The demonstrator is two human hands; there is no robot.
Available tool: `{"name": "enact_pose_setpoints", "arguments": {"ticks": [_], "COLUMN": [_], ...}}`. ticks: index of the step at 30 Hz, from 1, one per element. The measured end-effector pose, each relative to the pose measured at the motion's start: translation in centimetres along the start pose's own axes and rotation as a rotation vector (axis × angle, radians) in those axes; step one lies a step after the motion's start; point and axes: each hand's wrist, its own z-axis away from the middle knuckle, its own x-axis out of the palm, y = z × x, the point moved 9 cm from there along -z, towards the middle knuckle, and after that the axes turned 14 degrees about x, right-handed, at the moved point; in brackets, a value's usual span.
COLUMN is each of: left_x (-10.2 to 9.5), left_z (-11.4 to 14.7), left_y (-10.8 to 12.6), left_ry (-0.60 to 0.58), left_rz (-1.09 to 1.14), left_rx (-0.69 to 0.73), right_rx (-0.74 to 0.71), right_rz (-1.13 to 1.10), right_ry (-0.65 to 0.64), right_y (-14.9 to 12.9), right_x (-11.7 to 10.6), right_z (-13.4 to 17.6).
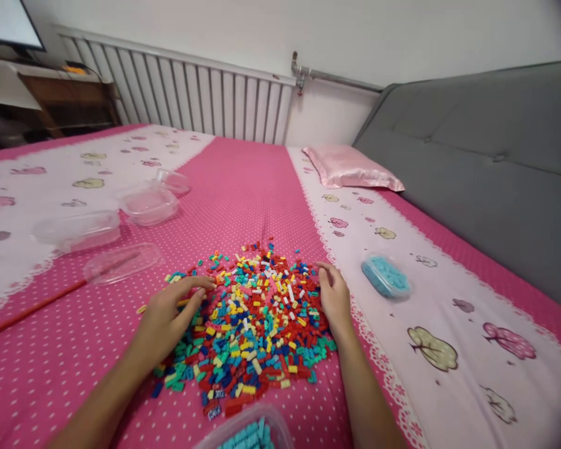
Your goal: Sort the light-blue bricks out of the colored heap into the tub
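A wide heap of small multicoloured building bricks [262, 318] lies spread on the pink dotted bedspread in front of me. My left hand [171, 315] rests at the heap's left edge, its fingers stretched out and its thumb apart from them, with no brick visibly held. At the right edge of the heap is my right hand [334, 299], fingers loosely extended beside red bricks; some of its fingertips are hidden. Close to my body, a clear plastic box [280, 424] holds turquoise bricks [250, 436] and is cut off by the lower edge of the view.
Another clear box of light blue bricks [387, 275] stands on the right. Clear containers [149, 202] and a clear lid [121, 263] lie on the left, near a red stick [32, 308]. Farther off are a pink pillow [350, 167], a grey headboard [486, 131] and a radiator [191, 87].
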Motion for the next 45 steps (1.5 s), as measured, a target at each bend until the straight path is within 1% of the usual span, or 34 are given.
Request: {"name": "enact_pose_setpoints", "arguments": {"ticks": [2,5,7,9,11,13,15,17,19,22,24,26,28,31,33,34,39,45], "left_x": [-0.4,-1.0,-1.2,-0.8,0.5,2.7,5.2,7.2,8.4,9.2,9.2,8.7,7.7,5.9,5.4,5.6,7.6,7.6], "left_z": [-0.1,-1.1,-2.6,-4.4,-5.9,-6.6,-6.2,-5.2,-4.5,-4.2,-4.3,-4.6,-4.9,-5.4,-5.7,-5.9,-6.3,-6.0], "left_y": [0.3,0.6,0.9,1.1,1.0,0.5,0.2,0.5,1.4,2.9,3.5,3.6,3.3,2.8,2.9,3.1,3.8,4.3], "left_ry": [-0.001,-0.053,-0.104,-0.162,-0.212,-0.286,-0.375,-0.451,-0.514,-0.581,-0.587,-0.553,-0.482,-0.345,-0.298,-0.303,-0.421,-0.464], "left_rz": [-0.032,-0.119,-0.168,-0.219,-0.276,-0.318,-0.342,-0.346,-0.315,-0.257,-0.247,-0.267,-0.317,-0.417,-0.466,-0.480,-0.498,-0.537], "left_rx": [0.035,0.043,0.028,0.021,0.010,-0.004,-0.008,0.005,0.059,0.146,0.185,0.208,0.209,0.184,0.188,0.205,0.322,0.359], "right_rx": [-0.009,-0.024,-0.031,-0.056,-0.109,-0.168,-0.215,-0.245,-0.263,-0.269,-0.274,-0.285,-0.301,-0.319,-0.325,-0.326,-0.329,-0.331], "right_rz": [0.007,0.025,0.048,0.082,0.131,0.200,0.278,0.342,0.383,0.424,0.441,0.449,0.450,0.445,0.440,0.438,0.431,0.428], "right_ry": [-0.010,-0.046,-0.080,-0.132,-0.205,-0.298,-0.398,-0.475,-0.526,-0.558,-0.552,-0.534,-0.519,-0.514,-0.516,-0.518,-0.539,-0.562], "right_y": [0.4,0.7,0.6,0.2,-0.6,-1.4,-2.0,-2.4,-2.6,-2.9,-3.2,-3.5,-3.7,-3.9,-4.0,-4.0,-4.0,-3.9], "right_x": [-0.3,-0.6,-0.4,0.4,1.7,3.3,4.9,6.1,6.7,6.8,6.5,6.1,5.7,5.5,5.4,5.4,5.3,5.2], "right_z": [-0.5,-1.2,-1.5,-1.4,-0.6,0.8,2.6,4.1,5.0,5.4,5.3,5.2,5.2,5.3,5.3,5.3,5.3,5.5]}}
